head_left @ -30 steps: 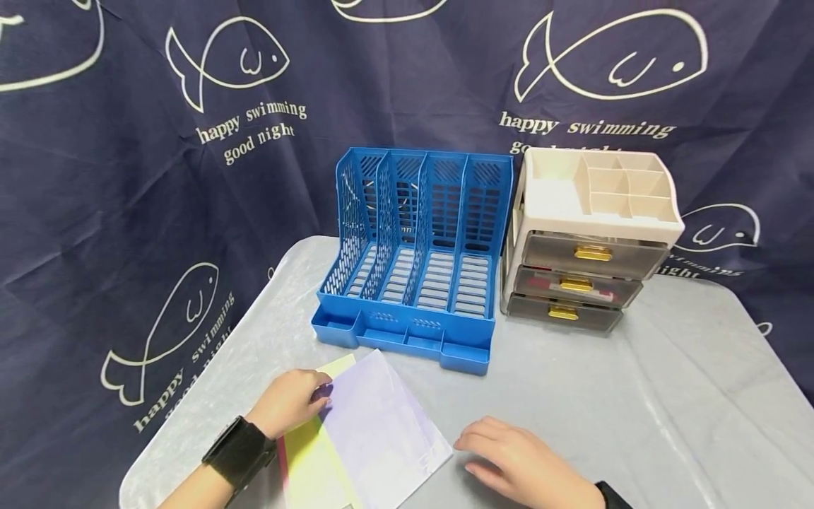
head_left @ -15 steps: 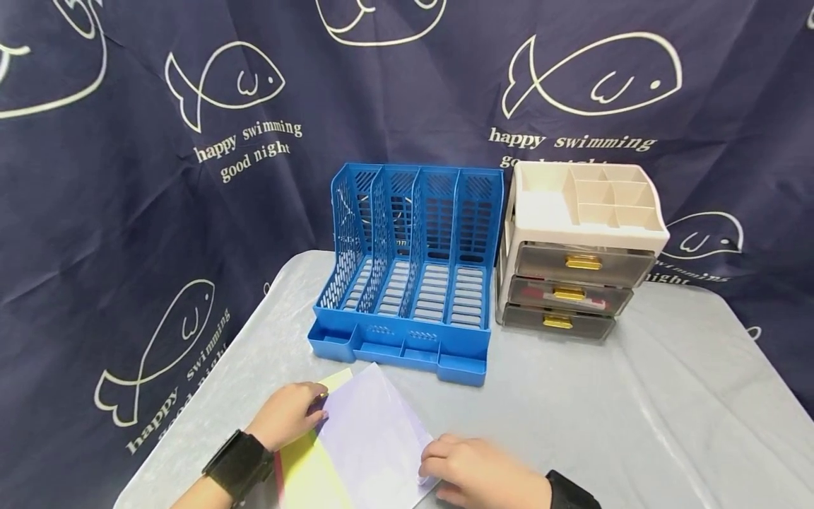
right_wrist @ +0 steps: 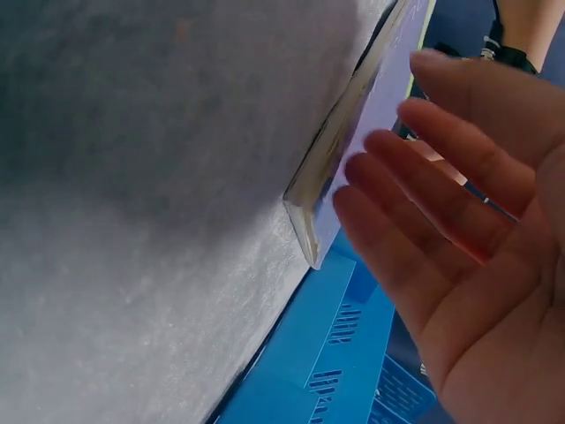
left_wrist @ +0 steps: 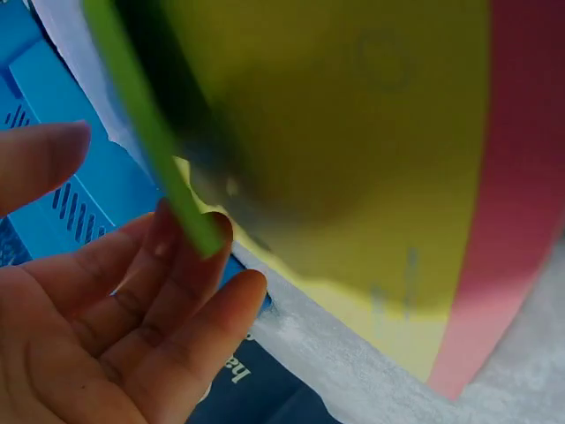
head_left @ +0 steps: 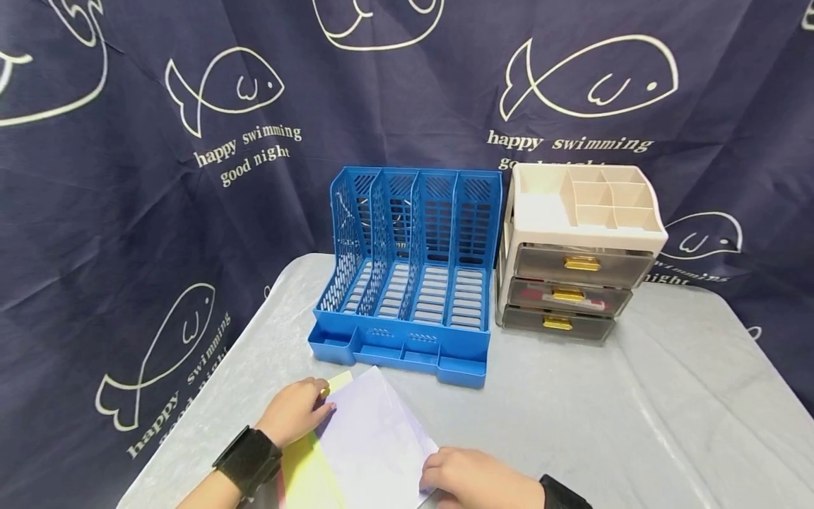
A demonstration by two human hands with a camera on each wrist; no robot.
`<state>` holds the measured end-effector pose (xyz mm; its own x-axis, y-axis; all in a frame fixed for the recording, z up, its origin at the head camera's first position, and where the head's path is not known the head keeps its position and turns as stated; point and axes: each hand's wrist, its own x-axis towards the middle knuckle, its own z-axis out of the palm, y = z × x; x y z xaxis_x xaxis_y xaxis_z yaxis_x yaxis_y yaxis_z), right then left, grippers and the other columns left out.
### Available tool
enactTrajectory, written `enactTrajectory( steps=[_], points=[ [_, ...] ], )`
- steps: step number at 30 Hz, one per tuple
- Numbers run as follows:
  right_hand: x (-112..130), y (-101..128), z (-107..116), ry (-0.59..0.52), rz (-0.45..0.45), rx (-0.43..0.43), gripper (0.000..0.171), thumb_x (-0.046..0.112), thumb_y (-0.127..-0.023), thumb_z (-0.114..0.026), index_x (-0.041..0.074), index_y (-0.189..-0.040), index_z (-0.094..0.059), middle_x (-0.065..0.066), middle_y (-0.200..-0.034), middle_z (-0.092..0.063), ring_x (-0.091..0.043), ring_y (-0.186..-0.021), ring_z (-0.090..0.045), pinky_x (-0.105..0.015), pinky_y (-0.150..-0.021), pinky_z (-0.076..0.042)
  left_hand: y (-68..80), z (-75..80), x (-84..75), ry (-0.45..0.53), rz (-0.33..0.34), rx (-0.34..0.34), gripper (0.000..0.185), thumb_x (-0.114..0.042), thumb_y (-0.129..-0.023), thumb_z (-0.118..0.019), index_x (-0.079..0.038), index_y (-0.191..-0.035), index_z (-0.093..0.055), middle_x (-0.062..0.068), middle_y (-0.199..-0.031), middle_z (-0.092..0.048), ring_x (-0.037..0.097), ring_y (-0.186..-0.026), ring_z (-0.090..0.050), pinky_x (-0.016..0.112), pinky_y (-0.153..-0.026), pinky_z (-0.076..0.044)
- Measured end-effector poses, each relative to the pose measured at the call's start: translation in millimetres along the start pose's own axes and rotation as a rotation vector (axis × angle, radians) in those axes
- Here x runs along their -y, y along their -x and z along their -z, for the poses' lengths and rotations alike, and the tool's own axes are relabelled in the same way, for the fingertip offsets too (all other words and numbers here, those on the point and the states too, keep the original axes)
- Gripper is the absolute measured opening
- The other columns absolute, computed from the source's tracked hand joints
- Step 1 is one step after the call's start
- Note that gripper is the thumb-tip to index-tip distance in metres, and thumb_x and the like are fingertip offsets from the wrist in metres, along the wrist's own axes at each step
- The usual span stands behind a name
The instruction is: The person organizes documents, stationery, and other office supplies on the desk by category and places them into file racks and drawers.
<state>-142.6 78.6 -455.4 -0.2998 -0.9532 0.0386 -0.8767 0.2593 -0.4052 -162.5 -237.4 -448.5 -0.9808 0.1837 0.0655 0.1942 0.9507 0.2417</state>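
A pale purple notebook (head_left: 375,438) lies aslant over a yellow one (head_left: 305,466), with a pink edge (left_wrist: 521,177) under that. In the left wrist view the purple notebook's green spine (left_wrist: 181,190) stands raised off the yellow cover. My left hand (head_left: 295,410) holds that spine side, its thumb over the purple cover and its fingertips at the spine. At the opposite edge, my right hand (head_left: 473,477) touches the purple cover with fairly straight fingers. Page edges (right_wrist: 331,150) of the notebook show in the right wrist view. Part of the right thumb is hidden in the head view.
Behind the notebooks stands a blue file rack (head_left: 407,339) with upright dividers and small front trays. To its right is a white desk organizer (head_left: 588,237) with smoky drawers and gold handles. A grey cloth covers the table (head_left: 559,403); a navy fish-patterned curtain (head_left: 381,92) hangs behind.
My right hand has moved left onto the notebook's right edge. The left hand stays at the spine side. The head view has shifted slightly, so the rack and organizer sit lower in it.
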Motion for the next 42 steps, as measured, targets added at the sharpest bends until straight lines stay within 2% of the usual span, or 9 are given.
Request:
enactTrajectory(
  steps=[4, 10, 20, 23, 28, 33, 36, 40, 42],
  points=[
    [2.2, 0.8, -1.5, 0.026, -0.012, 0.049, 0.009, 0.017, -0.088, -0.064, 0.016, -0.095, -0.069, 0.017, -0.085, -0.061, 0.006, -0.076, -0.048, -0.008, -0.069, -0.04, -2.2, -1.8, -2.9, 0.013, 0.019, -0.009, 0.02, -0.018, -0.08, -0.073, -0.002, -0.089, -0.068, -0.001, -0.069, -0.052, 0.012, -0.064, -0.048, 0.037, -0.067, -0.048],
    [5.0, 3.6, -2.5, -0.012, -0.09, 0.076, 0.009, 0.02, -0.089, -0.064, 0.016, -0.095, -0.069, 0.017, -0.085, -0.06, 0.005, -0.075, -0.048, -0.012, -0.068, -0.044, -2.5, -2.2, -6.5, 0.085, 0.016, -0.041, 0.011, -0.016, -0.08, -0.071, -0.008, -0.077, -0.065, -0.004, -0.067, -0.044, 0.01, -0.06, -0.041, 0.028, -0.059, -0.038],
    [5.8, 14.9, -4.5, -0.015, -0.09, 0.019, 0.016, 0.024, -0.091, -0.062, 0.014, -0.1, -0.068, 0.013, -0.094, -0.062, 0.002, -0.084, -0.052, -0.014, -0.074, -0.046, 0.1, 11.2, -20.7, 0.453, 0.025, -0.111, 0.004, -0.014, -0.088, -0.063, -0.013, -0.085, -0.061, -0.006, -0.075, -0.056, 0.006, -0.061, -0.044, 0.023, -0.059, -0.038],
    [7.1, 19.5, -1.5, -0.034, -0.073, -0.032, 0.019, 0.026, -0.093, -0.058, 0.013, -0.103, -0.067, 0.011, -0.098, -0.063, 0.0, -0.09, -0.054, -0.016, -0.077, -0.047, 1.6, 19.4, -29.7, 0.499, -0.003, -0.157, 0.004, -0.014, -0.088, -0.064, -0.011, -0.086, -0.063, -0.007, -0.072, -0.054, 0.004, -0.057, -0.042, 0.022, -0.055, -0.036],
    [12.2, 31.6, 9.8, -0.144, -0.076, -0.205, 0.02, 0.024, -0.095, -0.055, 0.012, -0.106, -0.065, 0.007, -0.103, -0.064, -0.006, -0.096, -0.057, -0.027, -0.082, -0.05, 4.5, 40.1, -50.1, 0.48, -0.141, -0.256, 0.009, -0.006, -0.086, -0.065, -0.014, -0.087, -0.062, -0.011, -0.07, -0.052, 0.0, -0.057, -0.041, 0.02, -0.053, -0.036],
    [18.7, 43.2, 24.4, -0.165, -0.086, -0.488, 0.014, 0.015, -0.09, -0.063, 0.014, -0.104, -0.067, 0.004, -0.1, -0.066, -0.007, -0.093, -0.06, -0.028, -0.08, -0.051, 8.5, 58.3, -71.2, 0.452, -0.243, -0.304, 0.014, -0.004, -0.086, -0.065, -0.018, -0.088, -0.061, -0.012, -0.074, -0.053, 0.0, -0.06, -0.044, 0.02, -0.056, -0.039],
    [18.3, 49.0, 27.3, -0.15, -0.113, -0.66, 0.021, 0.008, -0.084, -0.068, 0.017, -0.104, -0.066, 0.005, -0.098, -0.066, -0.008, -0.09, -0.061, -0.023, -0.079, -0.05, 10.6, 64.8, -80.4, 0.414, -0.297, -0.333, 0.015, -0.004, -0.085, -0.067, -0.018, -0.088, -0.061, -0.012, -0.077, -0.054, 0.001, -0.063, -0.045, 0.02, -0.058, -0.04],
    [17.4, 56.8, 28.8, -0.169, -0.223, -0.838, 0.031, 0.001, -0.076, -0.074, 0.02, -0.099, -0.067, 0.008, -0.094, -0.066, -0.007, -0.086, -0.063, -0.015, -0.079, -0.047, 11.6, 71.1, -93.4, 0.362, -0.371, -0.383, 0.016, -0.004, -0.082, -0.069, -0.017, -0.088, -0.062, -0.011, -0.08, -0.056, 0.001, -0.065, -0.045, 0.019, -0.059, -0.04],
    [18.9, 61.0, 31.1, -0.24, -0.281, -0.91, 0.031, -0.002, -0.074, -0.075, 0.019, -0.096, -0.068, 0.007, -0.092, -0.067, -0.008, -0.084, -0.064, -0.014, -0.078, -0.048, 10.8, 73.4, -100.9, 0.347, -0.413, -0.415, 0.016, -0.005, -0.082, -0.07, -0.017, -0.089, -0.063, -0.011, -0.081, -0.057, 0.001, -0.066, -0.045, 0.018, -0.059, -0.041]
  ],
)
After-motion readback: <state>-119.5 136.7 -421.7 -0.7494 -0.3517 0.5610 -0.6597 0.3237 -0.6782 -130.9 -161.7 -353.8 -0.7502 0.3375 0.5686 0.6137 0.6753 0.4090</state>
